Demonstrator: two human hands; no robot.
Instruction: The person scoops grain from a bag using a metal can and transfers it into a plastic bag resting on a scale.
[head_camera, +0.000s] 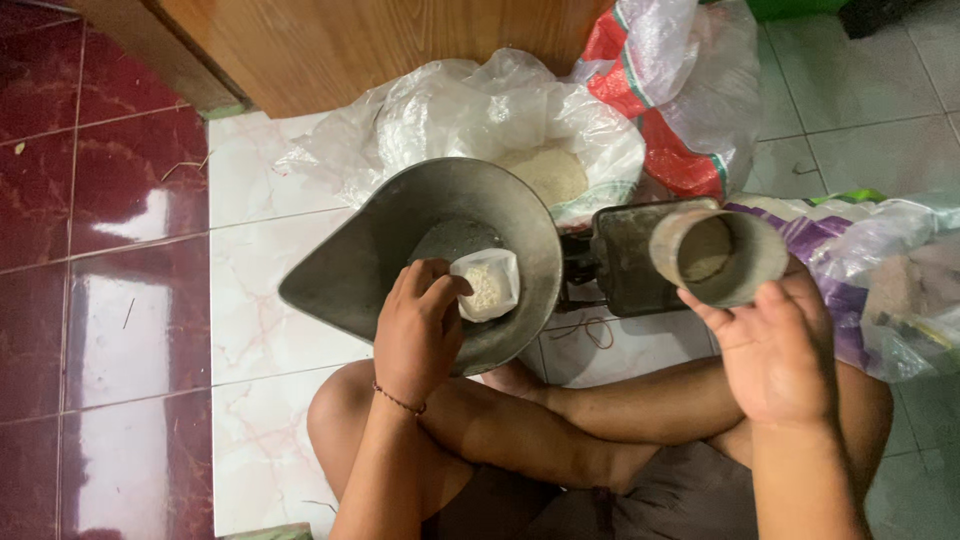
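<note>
I see the left hand pinching a small clear bag of rice inside the grey metal scale pan, which sits on the white tiled floor. The right hand grips a metal can holding some grain, tilted with its mouth towards me, beside the dark scale platform. An open sack of rice lies just behind the pan, near a wooden panel.
</note>
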